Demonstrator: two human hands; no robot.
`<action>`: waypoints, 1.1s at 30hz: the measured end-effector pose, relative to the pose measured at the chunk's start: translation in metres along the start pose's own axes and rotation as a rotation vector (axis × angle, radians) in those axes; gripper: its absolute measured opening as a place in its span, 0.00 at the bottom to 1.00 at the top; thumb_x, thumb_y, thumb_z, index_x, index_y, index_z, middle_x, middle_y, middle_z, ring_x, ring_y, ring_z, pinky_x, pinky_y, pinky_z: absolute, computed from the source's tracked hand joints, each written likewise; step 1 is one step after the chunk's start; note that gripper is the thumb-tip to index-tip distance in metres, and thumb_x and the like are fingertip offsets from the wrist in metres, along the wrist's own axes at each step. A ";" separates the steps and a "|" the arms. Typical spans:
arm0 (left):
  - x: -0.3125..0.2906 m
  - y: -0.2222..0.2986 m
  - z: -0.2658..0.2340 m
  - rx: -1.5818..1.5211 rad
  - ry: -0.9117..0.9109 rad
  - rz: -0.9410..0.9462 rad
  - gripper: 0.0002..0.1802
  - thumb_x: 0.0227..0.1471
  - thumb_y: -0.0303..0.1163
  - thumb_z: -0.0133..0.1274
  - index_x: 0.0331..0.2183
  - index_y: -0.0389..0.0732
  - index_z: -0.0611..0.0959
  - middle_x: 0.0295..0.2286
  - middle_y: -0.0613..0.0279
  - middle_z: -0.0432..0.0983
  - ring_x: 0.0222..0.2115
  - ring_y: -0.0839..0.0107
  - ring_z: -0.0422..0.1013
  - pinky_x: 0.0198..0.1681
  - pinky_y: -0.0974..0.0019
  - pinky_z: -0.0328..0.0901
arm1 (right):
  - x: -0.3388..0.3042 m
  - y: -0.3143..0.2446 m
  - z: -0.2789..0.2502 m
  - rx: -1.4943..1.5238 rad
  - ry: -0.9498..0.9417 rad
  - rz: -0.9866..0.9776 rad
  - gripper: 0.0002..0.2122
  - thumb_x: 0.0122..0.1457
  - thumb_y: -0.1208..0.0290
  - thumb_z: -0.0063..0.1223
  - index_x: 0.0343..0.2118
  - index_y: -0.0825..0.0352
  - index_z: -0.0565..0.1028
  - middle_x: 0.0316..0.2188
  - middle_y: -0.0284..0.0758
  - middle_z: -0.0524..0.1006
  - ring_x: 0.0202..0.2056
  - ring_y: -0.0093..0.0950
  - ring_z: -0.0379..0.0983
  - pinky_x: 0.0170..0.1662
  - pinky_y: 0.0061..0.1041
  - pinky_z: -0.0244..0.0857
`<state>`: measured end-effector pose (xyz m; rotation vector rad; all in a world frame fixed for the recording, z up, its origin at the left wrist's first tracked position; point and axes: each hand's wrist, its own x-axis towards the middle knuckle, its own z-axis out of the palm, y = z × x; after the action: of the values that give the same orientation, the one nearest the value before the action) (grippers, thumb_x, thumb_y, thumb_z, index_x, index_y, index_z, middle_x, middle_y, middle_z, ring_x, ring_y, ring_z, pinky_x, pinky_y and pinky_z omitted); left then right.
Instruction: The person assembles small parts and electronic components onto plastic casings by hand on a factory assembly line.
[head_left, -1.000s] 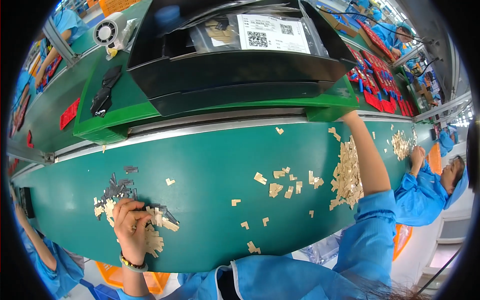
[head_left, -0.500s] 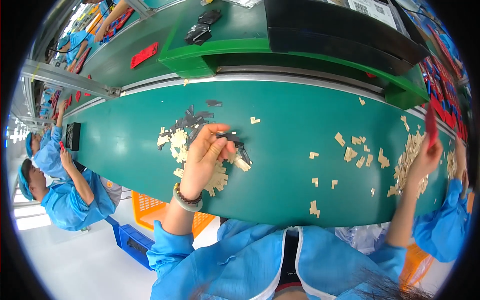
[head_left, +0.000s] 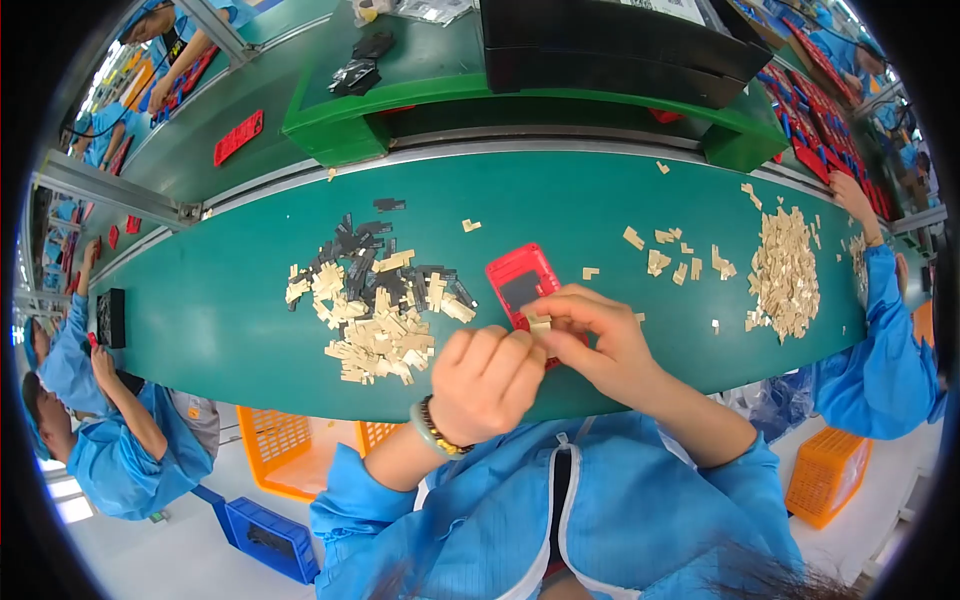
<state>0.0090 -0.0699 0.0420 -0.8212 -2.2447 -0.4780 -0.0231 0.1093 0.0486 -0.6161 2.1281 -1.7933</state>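
A red rectangular plastic shell (head_left: 522,282) with a dark rectangular area in it is tilted between my hands, in front of me over the green belt. My right hand (head_left: 612,345) is closed at its lower right side, thumb and fingers around the shell and a small cream-coloured piece (head_left: 540,326) lying on it. At the lower left edge is my left hand (head_left: 487,380), fingers curled in; its fingertips and whatever they hold are hidden. Left of the hands spreads a heap of cream stepped pieces (head_left: 380,342), mixed with dark grey pieces (head_left: 352,240).
A larger cream pile (head_left: 787,275) lies to the right, loose pieces around it. Beyond the belt stands a green raised shelf (head_left: 335,130) bearing a black box (head_left: 620,50). An orange crate (head_left: 280,450) is below the near edge. Co-workers sit left (head_left: 140,450) and right (head_left: 880,340).
My left hand has moved right and nearer, away from the mixed heap. The right hand has come in from the far right with the red shell, and both hands now meet at it.
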 end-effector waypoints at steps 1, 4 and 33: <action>0.003 0.003 0.003 0.001 0.007 0.000 0.15 0.36 0.28 0.57 0.32 0.37 0.81 0.28 0.61 0.74 0.27 0.66 0.71 0.26 0.65 0.63 | 0.002 0.004 0.002 0.005 0.047 -0.076 0.11 0.56 0.79 0.54 0.42 0.70 0.75 0.34 0.39 0.76 0.27 0.28 0.75 0.29 0.23 0.69; 0.012 0.007 0.002 -0.134 -0.012 -0.145 0.16 0.33 0.21 0.64 0.30 0.38 0.80 0.29 0.62 0.74 0.26 0.65 0.71 0.29 0.64 0.66 | 0.007 -0.005 -0.018 -0.294 0.050 -0.166 0.10 0.56 0.81 0.52 0.42 0.69 0.75 0.34 0.39 0.76 0.29 0.30 0.76 0.31 0.25 0.70; 0.034 -0.019 0.010 -0.656 -0.153 -0.140 0.08 0.41 0.24 0.63 0.29 0.38 0.81 0.37 0.57 0.76 0.35 0.59 0.73 0.39 0.61 0.67 | -0.010 0.000 -0.033 -0.122 0.085 -0.226 0.07 0.50 0.83 0.56 0.33 0.67 0.79 0.30 0.35 0.77 0.25 0.26 0.75 0.26 0.21 0.69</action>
<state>-0.0274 -0.0640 0.0576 -1.0450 -2.3103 -1.2998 -0.0299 0.1423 0.0542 -0.8558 2.3190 -1.8427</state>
